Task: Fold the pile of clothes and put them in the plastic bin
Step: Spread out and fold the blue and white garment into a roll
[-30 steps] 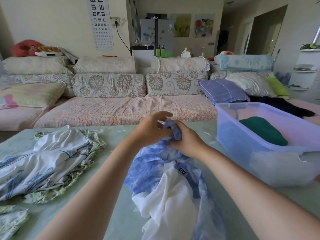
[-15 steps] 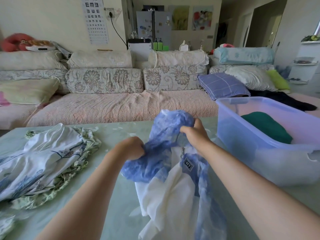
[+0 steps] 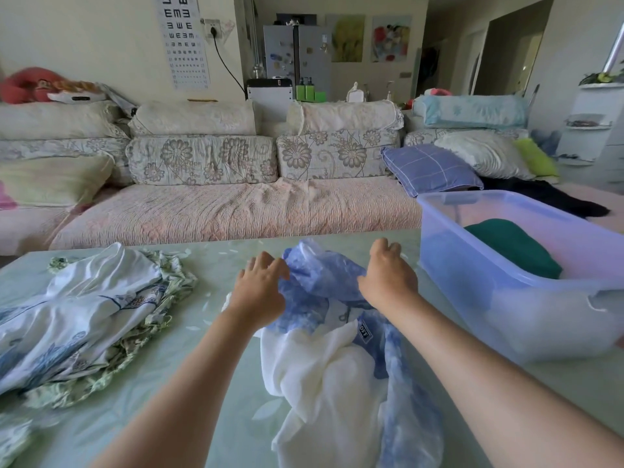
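A blue and white garment (image 3: pixel 337 359) lies bunched on the pale green table (image 3: pixel 169 417) in front of me. My left hand (image 3: pixel 260 288) rests on the left side of its blue top part, fingers spread. On the right side of that part lies my right hand (image 3: pixel 388 275), fingers reaching forward. The translucent purple plastic bin (image 3: pixel 506 315) stands on the table to the right, with a dark green folded garment (image 3: pixel 510 244) inside. A pile of white, blue and green floral clothes (image 3: pixel 84 315) sits at the left.
Beyond the table's far edge runs a long sofa (image 3: pixel 236 211) with floral cushions and a purple checked pillow (image 3: pixel 429 170). A white shelf unit (image 3: pixel 591 130) stands at the far right. More floral cloth (image 3: pixel 13 437) shows at the bottom left corner.
Both hands have lowered the lifted blue top of the garment down to the table and moved apart. Their grip on it has loosened into hands resting on the cloth.
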`<state>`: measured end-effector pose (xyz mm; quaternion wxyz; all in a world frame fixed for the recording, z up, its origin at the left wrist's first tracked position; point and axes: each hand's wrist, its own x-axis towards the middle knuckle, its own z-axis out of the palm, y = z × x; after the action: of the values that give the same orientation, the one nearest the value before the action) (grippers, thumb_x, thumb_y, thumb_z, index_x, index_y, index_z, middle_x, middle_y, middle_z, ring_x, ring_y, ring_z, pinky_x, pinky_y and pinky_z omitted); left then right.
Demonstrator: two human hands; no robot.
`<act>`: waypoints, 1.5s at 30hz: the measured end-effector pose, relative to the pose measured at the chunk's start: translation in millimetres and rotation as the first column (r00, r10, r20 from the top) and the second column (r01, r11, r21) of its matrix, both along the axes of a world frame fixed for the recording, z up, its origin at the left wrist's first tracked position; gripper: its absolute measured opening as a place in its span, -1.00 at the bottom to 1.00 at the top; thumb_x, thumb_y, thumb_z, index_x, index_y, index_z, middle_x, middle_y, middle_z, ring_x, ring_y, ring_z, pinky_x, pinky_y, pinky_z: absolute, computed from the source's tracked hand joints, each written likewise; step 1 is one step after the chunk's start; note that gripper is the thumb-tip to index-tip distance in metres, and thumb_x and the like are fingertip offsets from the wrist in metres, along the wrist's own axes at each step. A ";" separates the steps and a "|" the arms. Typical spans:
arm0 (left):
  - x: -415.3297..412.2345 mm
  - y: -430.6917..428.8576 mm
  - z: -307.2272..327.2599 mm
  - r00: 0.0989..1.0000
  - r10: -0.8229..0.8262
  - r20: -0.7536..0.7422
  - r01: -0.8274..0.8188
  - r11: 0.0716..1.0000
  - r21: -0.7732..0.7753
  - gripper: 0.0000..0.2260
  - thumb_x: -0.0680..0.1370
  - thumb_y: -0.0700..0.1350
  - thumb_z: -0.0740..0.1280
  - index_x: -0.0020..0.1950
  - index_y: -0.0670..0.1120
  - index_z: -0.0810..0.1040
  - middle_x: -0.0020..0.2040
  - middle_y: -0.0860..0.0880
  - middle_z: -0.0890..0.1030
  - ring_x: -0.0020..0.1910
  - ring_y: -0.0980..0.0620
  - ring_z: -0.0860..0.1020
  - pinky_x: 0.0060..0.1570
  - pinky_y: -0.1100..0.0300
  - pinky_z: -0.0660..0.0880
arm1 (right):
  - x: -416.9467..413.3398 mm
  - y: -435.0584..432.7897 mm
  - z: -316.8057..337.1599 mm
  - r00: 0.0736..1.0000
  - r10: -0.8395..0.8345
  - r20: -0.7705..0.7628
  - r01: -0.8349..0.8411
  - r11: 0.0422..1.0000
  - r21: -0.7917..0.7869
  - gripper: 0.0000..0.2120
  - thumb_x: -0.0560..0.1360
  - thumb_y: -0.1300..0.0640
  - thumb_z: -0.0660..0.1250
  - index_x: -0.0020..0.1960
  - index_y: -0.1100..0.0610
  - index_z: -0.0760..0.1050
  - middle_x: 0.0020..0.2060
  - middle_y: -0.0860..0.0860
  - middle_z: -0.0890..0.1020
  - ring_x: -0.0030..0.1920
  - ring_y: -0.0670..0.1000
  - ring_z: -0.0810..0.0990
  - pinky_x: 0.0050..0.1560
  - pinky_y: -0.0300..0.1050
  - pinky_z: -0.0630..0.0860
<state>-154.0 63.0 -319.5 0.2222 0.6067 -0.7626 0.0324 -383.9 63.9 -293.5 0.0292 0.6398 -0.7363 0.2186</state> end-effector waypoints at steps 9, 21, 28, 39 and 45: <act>6.4 20.1 -17.8 0.960 -0.212 0.183 0.093 0.858 0.506 -0.19 0.44 -0.05 0.42 0.58 0.16 0.06 0.55 0.02 0.10 0.54 -0.08 0.10 0.49 0.00 0.14 | 5.9 28.7 -18.1 0.862 0.491 0.130 -0.415 0.532 0.738 -0.30 0.43 -0.46 0.23 0.43 -0.09 0.43 0.44 -0.06 0.42 0.43 0.01 0.39 0.41 0.00 0.32; -5.1 33.5 -18.5 0.942 -0.318 0.107 0.263 0.898 0.353 -0.60 0.37 -0.29 0.28 0.12 0.08 0.49 0.07 0.09 0.39 0.20 -0.01 0.42 0.08 0.13 0.43 | 13.2 55.7 1.4 0.914 0.399 0.080 -0.402 0.855 0.328 -0.64 0.48 -0.26 0.30 0.16 -0.08 0.54 0.16 -0.03 0.56 0.19 0.07 0.55 0.14 -0.06 0.48; -16.2 44.2 -46.2 0.938 -0.326 0.122 0.252 0.879 0.405 -0.41 0.43 0.07 0.44 0.45 0.15 0.38 0.36 0.03 0.44 0.34 -0.03 0.41 0.35 0.10 0.28 | 8.9 87.5 -25.9 0.819 0.571 -0.055 -0.320 0.535 0.782 0.23 0.20 -0.34 0.55 0.56 -0.32 -0.24 0.60 -0.08 -0.19 0.60 0.12 -0.04 0.49 0.14 0.25; -8.0 44.6 4.9 0.992 -0.087 -0.086 0.105 0.967 0.233 -0.78 0.63 -0.19 0.13 0.20 -0.09 0.51 0.07 -0.10 0.57 0.02 -0.09 0.49 -0.08 0.20 0.27 | -31.8 64.6 -32.4 0.860 0.508 0.048 -0.493 0.803 0.336 -0.19 0.47 0.32 0.28 0.59 -0.15 0.08 0.52 -0.03 0.21 0.45 0.10 0.35 0.34 -0.06 0.36; 29.6 46.1 41.8 0.988 0.154 0.003 -0.154 0.988 -0.020 -0.76 0.62 -0.09 0.15 0.23 -0.02 0.52 0.08 -0.16 0.59 -0.02 -0.20 0.58 -0.16 0.04 0.49 | -28.6 54.6 -12.2 0.849 0.422 0.319 -0.483 0.864 0.144 -0.23 0.38 0.08 0.46 0.49 -0.15 0.19 0.19 -0.05 0.46 0.23 0.04 0.52 0.18 -0.13 0.43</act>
<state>-124.4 109.1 -277.7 0.2233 0.6613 -0.7137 0.0583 -412.6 118.5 -305.7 -0.1972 0.7581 -0.5798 0.2240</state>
